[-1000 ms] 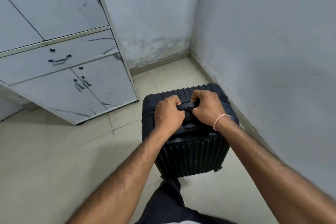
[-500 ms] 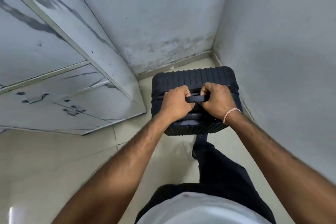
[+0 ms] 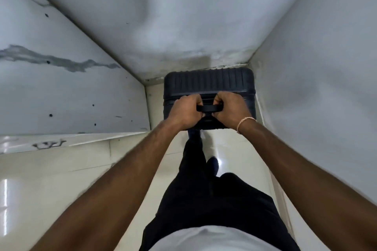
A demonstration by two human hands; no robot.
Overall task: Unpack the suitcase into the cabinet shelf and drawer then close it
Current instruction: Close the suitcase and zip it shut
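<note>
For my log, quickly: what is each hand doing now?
Left hand: closed around the black bar handle of the dark ribbed hard-shell suitcase.
Right hand: closed around the same handle.

Closed black ribbed suitcase (image 3: 210, 84), upright, in corner

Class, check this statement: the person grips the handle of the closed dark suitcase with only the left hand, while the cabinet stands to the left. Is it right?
Not quite. The head view shows both hands on the handle: the left hand and the right hand each curl their fingers round it. The rest holds: the suitcase is closed and dark, and the cabinet stands to the left.
</note>
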